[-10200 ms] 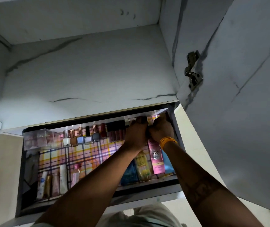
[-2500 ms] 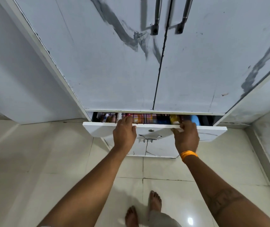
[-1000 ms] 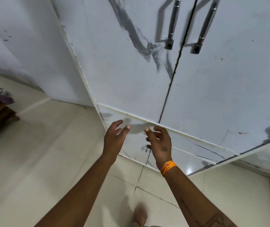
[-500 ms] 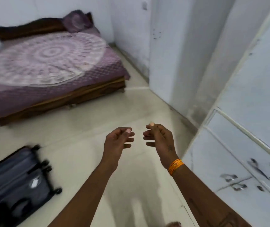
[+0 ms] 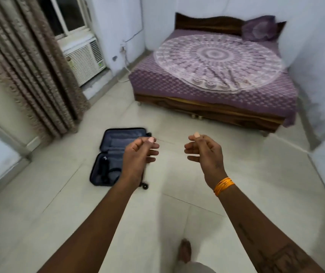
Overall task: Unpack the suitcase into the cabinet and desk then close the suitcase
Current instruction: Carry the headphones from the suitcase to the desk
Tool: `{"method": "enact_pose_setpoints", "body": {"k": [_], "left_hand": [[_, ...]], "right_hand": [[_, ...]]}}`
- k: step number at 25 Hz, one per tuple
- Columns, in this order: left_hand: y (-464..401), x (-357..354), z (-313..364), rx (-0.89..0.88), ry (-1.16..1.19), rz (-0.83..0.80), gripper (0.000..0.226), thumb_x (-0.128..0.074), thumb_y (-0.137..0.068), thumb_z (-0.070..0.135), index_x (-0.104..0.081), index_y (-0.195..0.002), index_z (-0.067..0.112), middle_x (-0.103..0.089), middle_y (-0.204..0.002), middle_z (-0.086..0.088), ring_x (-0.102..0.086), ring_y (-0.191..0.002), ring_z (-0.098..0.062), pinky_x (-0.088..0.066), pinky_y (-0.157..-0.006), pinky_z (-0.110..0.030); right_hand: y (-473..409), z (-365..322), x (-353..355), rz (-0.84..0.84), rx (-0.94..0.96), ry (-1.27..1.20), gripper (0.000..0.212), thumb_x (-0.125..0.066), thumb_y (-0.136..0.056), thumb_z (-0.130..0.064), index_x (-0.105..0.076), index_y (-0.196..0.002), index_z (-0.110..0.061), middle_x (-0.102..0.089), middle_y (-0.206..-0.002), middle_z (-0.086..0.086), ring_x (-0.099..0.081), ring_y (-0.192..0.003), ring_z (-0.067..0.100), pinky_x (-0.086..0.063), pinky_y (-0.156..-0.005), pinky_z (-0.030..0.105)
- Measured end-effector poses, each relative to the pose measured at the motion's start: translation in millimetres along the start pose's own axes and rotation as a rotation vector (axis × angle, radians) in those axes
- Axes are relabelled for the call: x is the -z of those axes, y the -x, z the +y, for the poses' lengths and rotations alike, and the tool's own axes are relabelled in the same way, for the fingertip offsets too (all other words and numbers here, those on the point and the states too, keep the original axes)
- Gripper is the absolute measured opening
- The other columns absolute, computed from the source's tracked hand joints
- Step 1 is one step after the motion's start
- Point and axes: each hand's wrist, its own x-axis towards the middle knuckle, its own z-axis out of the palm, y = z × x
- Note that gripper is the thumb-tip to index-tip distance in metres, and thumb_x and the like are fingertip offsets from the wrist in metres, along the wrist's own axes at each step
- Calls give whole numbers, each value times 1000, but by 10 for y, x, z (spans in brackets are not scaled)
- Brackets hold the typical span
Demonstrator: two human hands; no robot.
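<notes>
Ahead, open suitcase on floor, contents unclear, empty hands.

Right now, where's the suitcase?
Head view: the suitcase lies open on the floor, left of centre, behind the left hand, between the curtain and the bed.

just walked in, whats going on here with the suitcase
A person is unpacking. Right now both hands, left and right, hang loosely curled in the air and hold nothing. The suitcase lies open on the tiled floor ahead, near the curtain. The bed stands beyond it.
</notes>
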Motion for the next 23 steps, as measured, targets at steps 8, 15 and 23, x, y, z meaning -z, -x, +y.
{"method": "enact_pose_setpoints", "body": {"k": [8, 15, 23], "left_hand": [[-1503, 1185, -145, 19, 8, 257, 27, -62, -104, 22, -71, -112, -2, -76, -96, -14, -71, -78, -19, -59, -67, -29], [-2800, 1937, -372, 172, 37, 462, 27, -64, -102, 25, -72, -113, 1, -76, -94, -11, -68, -80, -22, -56, -65, -27], [-3922, 3203, -1176, 383, -51, 521, 25, -67, -100, 25, -74, -109, 3, -77, -90, -10, -69, -78, -23, -56, -69, -35]], "right_hand": [[-1411, 378, -1710, -253, -77, 8, 36, -58, -105, -34, -71, -109, 0, -76, -93, 18, -73, -80, 21, -60, -71, 34], [-2594, 902, -2958, -388, -221, 30, 39, -64, -102, -36, -71, -105, 3, -76, -92, 20, -72, -78, 20, -61, -68, 32], [-3294, 2044, -4418, -414, -387, 124, 42, -65, -102, -38, -68, -104, 4, -75, -93, 21, -72, -83, 26, -58, -74, 36]]}}
